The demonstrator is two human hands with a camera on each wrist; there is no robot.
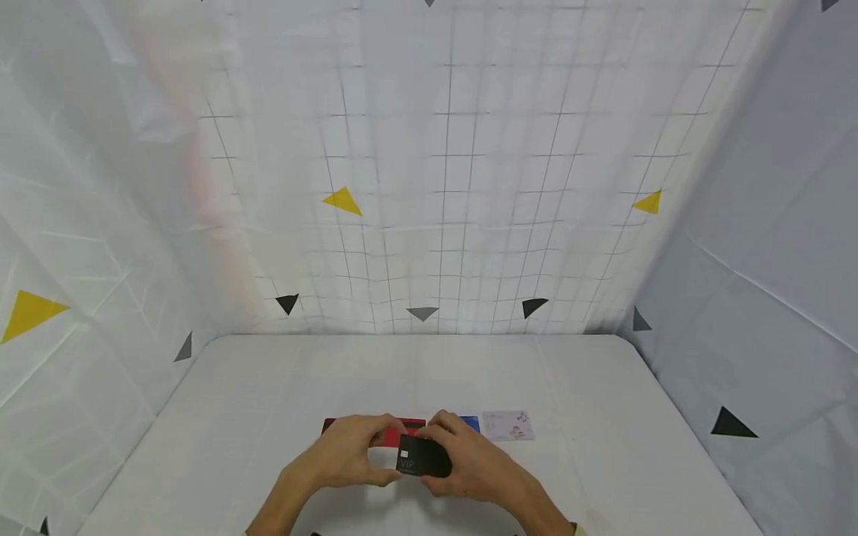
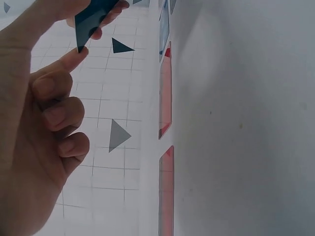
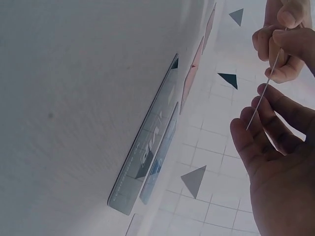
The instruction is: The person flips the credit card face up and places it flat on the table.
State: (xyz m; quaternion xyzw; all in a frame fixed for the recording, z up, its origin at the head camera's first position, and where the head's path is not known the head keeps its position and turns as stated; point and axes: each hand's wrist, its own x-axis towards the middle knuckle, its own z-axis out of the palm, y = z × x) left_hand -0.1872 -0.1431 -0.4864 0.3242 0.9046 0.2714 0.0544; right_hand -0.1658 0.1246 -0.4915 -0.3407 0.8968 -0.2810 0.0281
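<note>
A black card (image 1: 424, 456) printed "VIP", with a small pale chip square, is held up between both hands above the white table. At its left end, my left hand (image 1: 348, 450) pinches the card by its edges between thumb and forefinger. The right hand (image 1: 472, 463) grips the other end, its fingers covering part of the card. In the right wrist view the card shows edge-on as a thin line, while in the left wrist view the other fingers of my left hand (image 2: 54, 123) are curled in.
Behind the hands lie red cards (image 1: 414, 424), a blue card (image 1: 472, 423) and a pale patterned card (image 1: 508, 425). The right wrist view shows a dark glossy card (image 3: 142, 147) with lettering flat beside the blue one. White sheeting with coloured triangles surrounds the table (image 1: 570, 380).
</note>
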